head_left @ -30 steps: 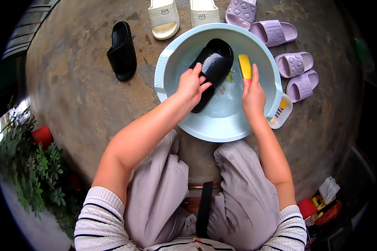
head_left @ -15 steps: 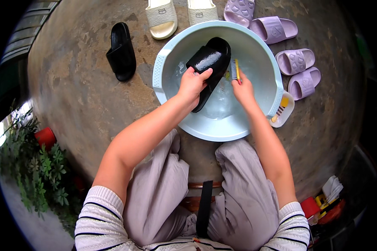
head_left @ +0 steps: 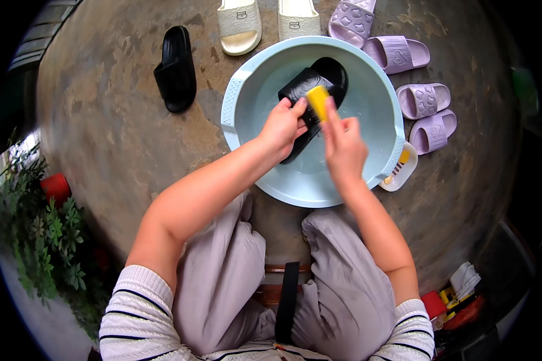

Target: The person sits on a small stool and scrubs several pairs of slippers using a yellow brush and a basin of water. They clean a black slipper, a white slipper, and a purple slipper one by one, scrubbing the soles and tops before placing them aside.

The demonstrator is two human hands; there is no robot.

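A pale blue plastic basin [head_left: 241,99] holding water sits on the concrete floor in front of my knees. Inside it lies a black slipper [head_left: 322,75], tilted with its heel end toward me. My left hand [head_left: 281,127] grips the near end of that slipper. My right hand [head_left: 343,147] holds a yellow scrubbing brush [head_left: 318,101] pressed against the slipper's upper side, just right of my left fingers.
A second black slipper [head_left: 176,69] lies left of the basin. Two cream slippers [head_left: 239,24] and several lilac slippers [head_left: 424,99] ring the far and right sides. A white soap dish [head_left: 400,168] sits by the basin's right rim. Green plants [head_left: 42,234] and a red pot [head_left: 57,186] stand at left.
My right hand has carried the yellow brush from the basin's right side leftward onto the black slipper. My left hand has kept its grip on the slipper.
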